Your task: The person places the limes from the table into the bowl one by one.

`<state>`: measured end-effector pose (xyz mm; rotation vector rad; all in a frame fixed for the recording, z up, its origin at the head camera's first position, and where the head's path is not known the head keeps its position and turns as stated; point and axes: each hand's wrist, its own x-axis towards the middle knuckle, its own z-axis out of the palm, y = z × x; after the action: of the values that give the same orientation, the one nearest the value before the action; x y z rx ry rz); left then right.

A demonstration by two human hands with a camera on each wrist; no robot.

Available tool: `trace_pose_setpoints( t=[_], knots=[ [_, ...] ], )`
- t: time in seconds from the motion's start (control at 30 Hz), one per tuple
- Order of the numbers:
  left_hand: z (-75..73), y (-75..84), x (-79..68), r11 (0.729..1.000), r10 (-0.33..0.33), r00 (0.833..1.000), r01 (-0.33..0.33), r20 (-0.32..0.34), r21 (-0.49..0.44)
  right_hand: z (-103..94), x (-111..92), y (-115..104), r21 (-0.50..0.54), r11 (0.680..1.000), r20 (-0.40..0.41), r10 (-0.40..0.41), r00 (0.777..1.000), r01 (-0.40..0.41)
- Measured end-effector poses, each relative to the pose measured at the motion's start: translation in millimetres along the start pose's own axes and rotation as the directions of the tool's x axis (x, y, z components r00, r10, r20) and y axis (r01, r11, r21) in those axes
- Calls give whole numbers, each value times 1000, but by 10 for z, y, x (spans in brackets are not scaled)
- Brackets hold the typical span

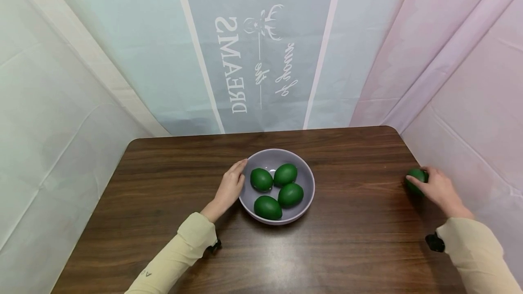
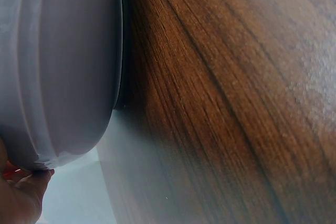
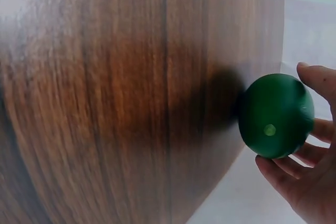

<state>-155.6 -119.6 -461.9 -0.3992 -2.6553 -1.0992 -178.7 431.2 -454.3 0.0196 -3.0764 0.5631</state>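
Note:
A grey-purple bowl (image 1: 309, 203) on the table holds several smooth, dark green, egg-shaped fruits (image 1: 267, 208). My left hand (image 1: 229, 186) rests against the bowl's left side, fingertips at the rim. The left wrist view shows the bowl's outer wall (image 2: 79, 66) up close, with fingertips (image 2: 38, 184) touching it low in the picture. At the table's right edge, my right hand (image 1: 440, 188) holds another green fruit (image 1: 416, 181) between thumb and fingers. In the right wrist view this fruit (image 3: 270, 114) shows a small pale spot, the fingers curving around its far side.
The dark wood-grain table (image 1: 351, 230) ends close beside the right hand. Pale fabric walls stand around it; the back one (image 1: 261, 58) carries mirrored lettering and a deer drawing. Dark wrist devices (image 1: 435, 242) sit under both cream sleeves.

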Motion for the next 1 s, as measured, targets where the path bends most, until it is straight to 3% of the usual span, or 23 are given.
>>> trace_pose_setpoints(
  t=[0.33,1.0],
  knots=[
    [2,7,0,1000,12,1000,-12,-8,0,140,20,44,47,998,38,42,998,-43],
    [-4,16,-1,1000,-1,1000,2,-8,25,206,49,-142,34,999,76,3,997,-6]
  ],
)
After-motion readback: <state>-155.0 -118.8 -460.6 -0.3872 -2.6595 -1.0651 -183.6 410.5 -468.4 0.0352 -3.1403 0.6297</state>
